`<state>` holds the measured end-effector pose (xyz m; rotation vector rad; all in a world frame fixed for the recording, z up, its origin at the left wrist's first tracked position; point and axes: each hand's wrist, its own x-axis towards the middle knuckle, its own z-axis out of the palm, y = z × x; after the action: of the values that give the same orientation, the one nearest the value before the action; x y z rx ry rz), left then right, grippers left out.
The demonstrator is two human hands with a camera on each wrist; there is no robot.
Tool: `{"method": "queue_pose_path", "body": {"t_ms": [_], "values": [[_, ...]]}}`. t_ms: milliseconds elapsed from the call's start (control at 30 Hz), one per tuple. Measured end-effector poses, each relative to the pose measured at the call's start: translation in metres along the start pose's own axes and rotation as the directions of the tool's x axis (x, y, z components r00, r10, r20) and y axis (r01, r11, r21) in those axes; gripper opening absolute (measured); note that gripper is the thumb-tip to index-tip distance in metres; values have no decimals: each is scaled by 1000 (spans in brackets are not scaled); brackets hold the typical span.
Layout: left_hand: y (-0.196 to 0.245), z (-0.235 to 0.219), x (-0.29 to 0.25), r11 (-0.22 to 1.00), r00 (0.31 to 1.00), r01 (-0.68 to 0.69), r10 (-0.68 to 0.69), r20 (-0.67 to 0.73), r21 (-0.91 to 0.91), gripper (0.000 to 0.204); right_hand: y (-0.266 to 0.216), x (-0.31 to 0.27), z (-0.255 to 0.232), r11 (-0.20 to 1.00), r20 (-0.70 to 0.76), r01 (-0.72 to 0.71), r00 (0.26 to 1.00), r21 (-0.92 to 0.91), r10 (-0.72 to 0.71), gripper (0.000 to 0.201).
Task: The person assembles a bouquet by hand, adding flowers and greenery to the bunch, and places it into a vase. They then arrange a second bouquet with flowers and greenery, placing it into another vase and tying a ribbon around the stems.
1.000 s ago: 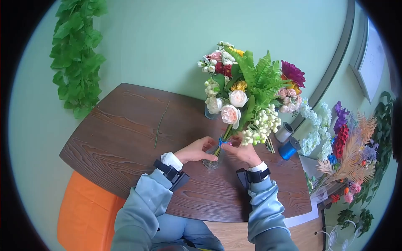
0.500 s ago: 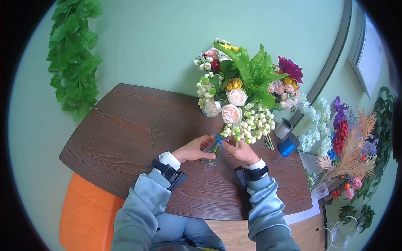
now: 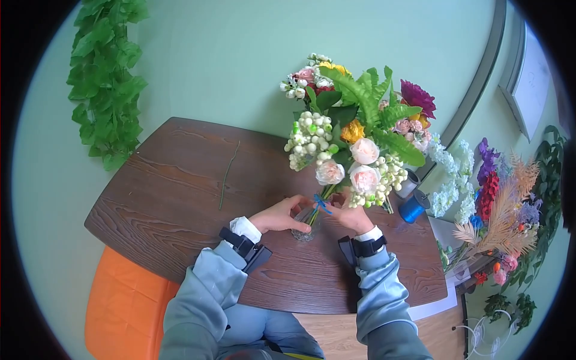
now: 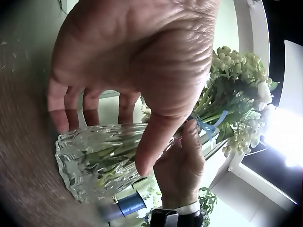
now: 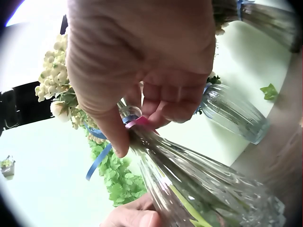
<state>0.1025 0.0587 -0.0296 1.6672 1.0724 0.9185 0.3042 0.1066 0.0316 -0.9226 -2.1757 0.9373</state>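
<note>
A clear ribbed glass vase (image 4: 75, 165) stands on the dark wooden table, with green stems inside it. My left hand (image 3: 281, 216) holds it, thumb on the near side and fingers round the far side. From its mouth rises a bouquet of pale pink roses (image 3: 365, 151), white berries (image 3: 311, 131), a yellow flower (image 3: 353, 131) and fern leaves (image 3: 399, 144). A blue ribbon (image 3: 322, 204) is tied in a bow round the stems. At the vase's neck, my right hand (image 3: 355, 219) pinches the stems between thumb and curled fingers, beside a bit of pink (image 5: 141, 124).
Behind the bouquet stands another glass vase (image 5: 234, 113) with flowers. Spools of blue ribbon (image 3: 413, 210) and silver ribbon (image 3: 408, 185) are to the right. A loose green stem (image 3: 227, 177) lies on the table's left half. More flowers (image 3: 492, 204) stand beyond the right edge.
The bouquet has turned and shifted right; the roses now sit further right and white berries show on its left. Both hands stay at the vase and its neck.
</note>
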Motion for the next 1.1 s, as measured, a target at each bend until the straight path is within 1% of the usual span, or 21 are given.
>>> {"method": "queue_pose_path", "body": {"t_ms": [33,67,133,167,267,300,333,400,433,567,667,733,767,833,867,900,933,967,1033,1067,1100], "values": [[2,0,-1,999,1000,24,-24,16,-24,70,3,0,0,996,-22,51,999,68,-50,34],[2,-1,-1,999,1000,24,-23,16,-24,70,6,1,-2,996,-23,52,998,68,-50,34],[2,-1,0,994,996,82,-79,43,-69,64,8,3,-7,959,55,127,988,254,-145,35],[0,0,1,994,996,81,-78,46,-67,64,12,5,-11,950,72,201,972,238,-223,40],[0,0,0,998,999,51,-51,7,-35,68,17,8,-16,945,96,170,974,278,-204,49],[2,-1,-2,993,997,78,-76,20,-94,66,28,11,-13,948,7,187,981,258,-196,43],[5,-1,-3,983,994,105,-101,35,-153,65,23,10,-13,948,4,187,981,259,-194,43],[2,0,-3,981,994,107,-102,38,-163,63,9,9,-13,970,-39,220,975,106,-217,40],[3,0,-3,979,994,107,-102,38,-175,62,11,9,-13,972,1,172,985,159,-175,41],[7,-1,-4,976,993,117,-114,28,-184,60,12,9,-14,974,24,144,988,175,-150,38],[9,-2,-5,975,993,121,-121,12,-187,58,16,9,-14,970,37,170,983,176,-179,35],[11,-2,-7,974,992,121,-125,-10,-190,55,22,11,-14,946,68,300,948,121,-310,29],[11,-2,-7,975,992,120,-124,-8,-189,55,29,12,-11,939,50,336,939,80,-340,25],[12,-2,-6,968,992,80,-102,-80,-237,47,31,12,-11,943,59,317,944,99,-323,30],[13,-3,-6,969,992,80,-101,-78,-233,47,29,12,-11,947,71,298,949,118,-307,35],[14,-6,-6,967,987,39,-76,-138,-251,42,32,13,-12,961,96,222,966,164,-239,37],[15,-8,-6,965,979,-4,-51,-199,-264,37,37,14,-12,960,91,226,966,164,-243,37],[18,-10,-6,966,979,-5,-48,-198,-257,37,42,15,-10,964,82,206,972,166,-221,38],[27,-14,-8,939,886,-160,1,-465,-303,26,48,16,-8,966,67,193,976,171,-207,39],[35,-16,-10,942,885,-161,6,-466,-294,26,49,17,-8,961,64,223,970,164,-236,40],[43,-18,-12,922,784,-293,80,-615,-253,22,50,18,-7,955,62,250,963,157,-263,40]]}}
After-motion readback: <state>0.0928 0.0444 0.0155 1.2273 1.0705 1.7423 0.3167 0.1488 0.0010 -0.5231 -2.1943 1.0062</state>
